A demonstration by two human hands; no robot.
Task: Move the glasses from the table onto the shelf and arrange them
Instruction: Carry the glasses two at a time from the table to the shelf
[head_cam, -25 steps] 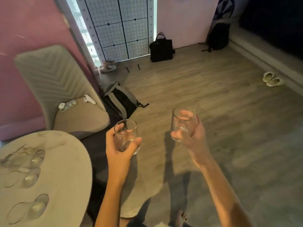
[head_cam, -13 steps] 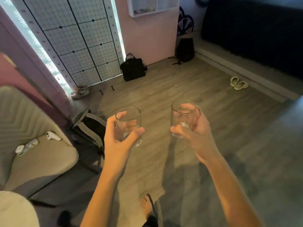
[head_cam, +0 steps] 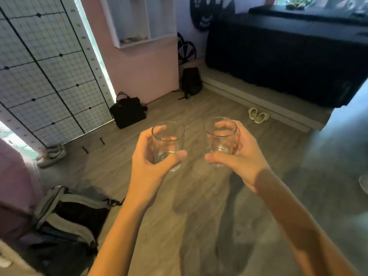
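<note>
My left hand (head_cam: 148, 168) grips a clear empty glass (head_cam: 167, 142), held upright in front of me above the wooden floor. My right hand (head_cam: 242, 156) grips a second clear glass (head_cam: 220, 136), also upright, a short gap to the right of the first. A white wall shelf (head_cam: 143, 39) with open compartments hangs on the pink wall ahead, up and to the left of both glasses. The table and the other glasses are out of view.
A grey and black backpack (head_cam: 67, 218) lies on the floor at lower left. A black handbag (head_cam: 128, 112) and a black backpack (head_cam: 191, 81) stand against the pink wall. Sneakers (head_cam: 51, 155) lie by the grid window, slippers (head_cam: 258, 115) by the dark platform (head_cam: 288, 56).
The view has swung right and up, away from the table and chair, bringing the wall shelf into sight. Both hands keep their glasses and have drawn closer together.
</note>
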